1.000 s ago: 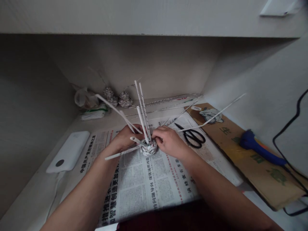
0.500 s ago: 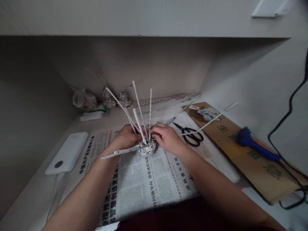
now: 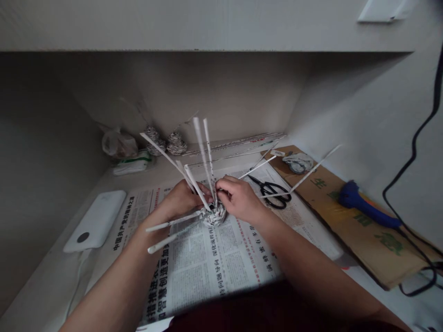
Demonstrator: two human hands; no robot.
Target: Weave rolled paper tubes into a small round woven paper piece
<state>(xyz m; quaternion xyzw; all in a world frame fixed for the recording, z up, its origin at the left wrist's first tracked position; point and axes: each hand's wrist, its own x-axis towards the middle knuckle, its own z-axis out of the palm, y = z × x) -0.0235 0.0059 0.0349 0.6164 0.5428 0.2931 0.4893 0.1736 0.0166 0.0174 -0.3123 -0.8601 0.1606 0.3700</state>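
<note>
A small round basket woven from rolled newspaper (image 3: 214, 216) rests on the newspaper sheet (image 3: 194, 272). Several white paper tubes (image 3: 200, 147) stick up and outward from its rim. My left hand (image 3: 185, 196) is closed around its far left side, gripping the weave, with its fingertips partly hidden behind the tubes. At the far right of the rim, my right hand (image 3: 238, 196) pinches a paper tube with thumb and forefinger. A long bent paper strip (image 3: 314, 168) runs out to the right past that hand.
Black scissors (image 3: 273, 191) lie right of my right hand. A flattened cardboard box (image 3: 332, 203) carries a blue glue gun (image 3: 367, 205) and a crumpled wad (image 3: 297, 162). At left is a white power bank (image 3: 97, 221). Woven paper pieces (image 3: 176, 143) and loose paper tubes (image 3: 242, 145) lie at the back.
The basket has turned a little in my hands, so its upright tubes have shifted. Two tubes now spread apart at the left front, and another points right behind my right hand.
</note>
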